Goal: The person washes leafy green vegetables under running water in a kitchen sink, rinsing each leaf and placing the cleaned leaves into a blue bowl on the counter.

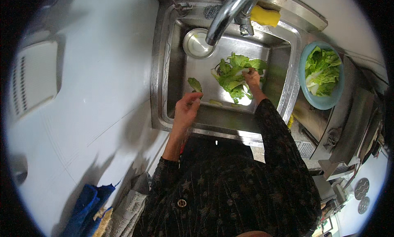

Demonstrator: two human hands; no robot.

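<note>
A pile of leafy greens (232, 75) with white stalks lies in the stainless steel sink (200, 70). My right hand (253, 78) reaches into the pile, its fingers pinching a white stalk. My left hand (186, 109) is over the sink's near left side, thumb and fingers close together. A small green leaf (194, 84) shows just beyond those fingertips; whether they grip it is unclear. Pale green scraps (216, 102) lie on the sink bottom between my hands.
Over the sink's back hangs a chrome faucet (226, 16), with a metal bowl (199, 43) below its spout. Behind are a yellow cloth (266, 15) and a steel scourer (212, 12). More greens fill a light blue basin (322, 105) at right. A white wall (101, 67) borders the left.
</note>
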